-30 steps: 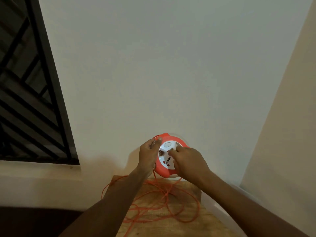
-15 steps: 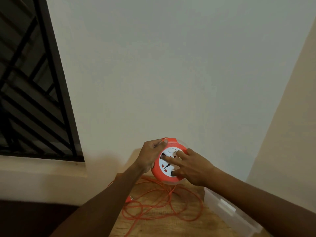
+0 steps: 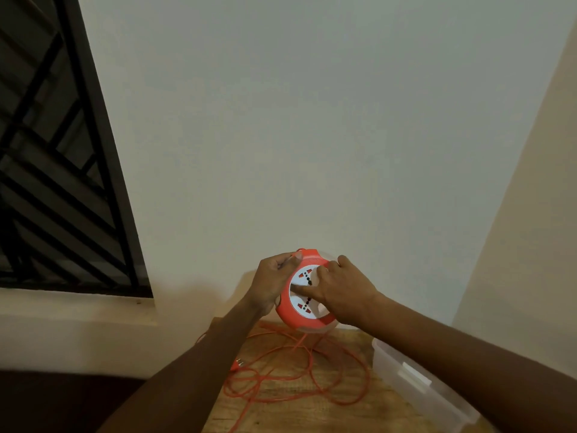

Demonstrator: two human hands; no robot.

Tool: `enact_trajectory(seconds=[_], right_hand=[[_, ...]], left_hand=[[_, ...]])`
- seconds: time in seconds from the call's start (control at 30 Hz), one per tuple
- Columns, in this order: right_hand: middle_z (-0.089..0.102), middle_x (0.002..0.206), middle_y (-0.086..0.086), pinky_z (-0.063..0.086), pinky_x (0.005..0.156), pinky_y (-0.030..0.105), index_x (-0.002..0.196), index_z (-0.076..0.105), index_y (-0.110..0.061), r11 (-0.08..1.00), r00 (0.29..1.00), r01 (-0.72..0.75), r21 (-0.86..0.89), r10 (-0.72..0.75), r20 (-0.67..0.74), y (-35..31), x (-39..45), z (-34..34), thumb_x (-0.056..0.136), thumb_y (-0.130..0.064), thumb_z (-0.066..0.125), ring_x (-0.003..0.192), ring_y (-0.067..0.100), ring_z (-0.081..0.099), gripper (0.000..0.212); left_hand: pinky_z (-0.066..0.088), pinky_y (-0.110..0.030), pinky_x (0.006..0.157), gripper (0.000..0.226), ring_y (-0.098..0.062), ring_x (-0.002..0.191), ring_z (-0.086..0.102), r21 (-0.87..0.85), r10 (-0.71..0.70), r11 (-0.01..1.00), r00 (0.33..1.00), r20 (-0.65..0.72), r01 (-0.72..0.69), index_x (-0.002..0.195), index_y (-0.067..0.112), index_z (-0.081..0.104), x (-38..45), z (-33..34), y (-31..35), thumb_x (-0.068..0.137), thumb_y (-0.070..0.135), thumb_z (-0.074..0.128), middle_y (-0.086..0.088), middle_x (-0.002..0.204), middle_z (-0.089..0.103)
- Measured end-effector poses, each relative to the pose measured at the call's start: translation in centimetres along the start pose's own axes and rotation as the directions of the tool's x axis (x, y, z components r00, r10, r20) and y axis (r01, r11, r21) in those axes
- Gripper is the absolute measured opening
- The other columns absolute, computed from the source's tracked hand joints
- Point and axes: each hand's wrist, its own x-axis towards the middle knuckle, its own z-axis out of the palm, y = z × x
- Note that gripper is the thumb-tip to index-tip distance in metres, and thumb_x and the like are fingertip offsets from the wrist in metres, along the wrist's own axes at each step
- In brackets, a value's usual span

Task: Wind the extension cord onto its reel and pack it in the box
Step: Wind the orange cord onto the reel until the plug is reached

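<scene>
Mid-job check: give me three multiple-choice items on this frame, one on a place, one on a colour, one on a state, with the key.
1. Where is the clear box?
A. Right of the cord, on the table
B. On the window sill
C. In the left hand

2. What colour is the loose cord?
A. Black
B. Orange
C. White

3. How is the reel held?
A. Lying on the table
B. Inside the box
C. Lifted in both hands

Key: A, it sits at the wooden table's right edge; B, orange loops; C, left hand grips the rim, right hand on the socket face.
</scene>
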Motion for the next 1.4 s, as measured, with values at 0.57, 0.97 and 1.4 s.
enact_trajectory(seconds=[0.57,0.97,1.4], right_hand=[[0.047,0.148,0.004,0.043,0.097,0.031,0.152,0.028,-0.018,0.034,0.779,-0.516,0.856,0.433,0.452,-6.5,-0.7,6.1,0.078,-0.037,0.072,0.129,0.024,0.050,0.088],[0.058,0.124,0.012,0.052,0.062,0.037,0.103,0.072,-0.025,0.928,0.987,0.064,0.368,-0.004,-0.162,-5.1,-3.9,6.7,0.065,-0.017,0.084,0.105,0.031,0.059,0.041],[0.019,0.162,0.000,0.038,0.098,0.054,0.127,0.057,-0.045,0.953,0.957,0.288,0.091,-0.290,0.015,-6.7,-5.3,6.4,0.091,-0.033,0.065,0.133,0.040,0.035,0.039]], left_hand=[[0.066,-0.034,0.066,0.029,-0.022,0.075,0.078,-0.150,-0.108,0.985,0.981,-0.160,0.084,0.078,0.029,0.084,-2.8,1.6,-5.3,0.101,0.026,0.068,-0.005,0.086,0.083],[0.063,-0.028,0.056,0.033,-0.018,0.062,0.077,-0.023,-0.152,0.988,0.988,-0.021,0.151,0.077,0.027,0.084,-3.4,0.5,-6.1,0.103,0.033,0.064,-0.003,0.078,0.082],[0.064,-0.032,0.060,0.018,-0.026,0.073,0.080,0.172,-0.219,0.967,0.960,0.175,0.189,0.090,0.029,0.084,-3.3,-0.1,-7.8,0.098,0.038,0.070,-0.007,0.091,0.083]])
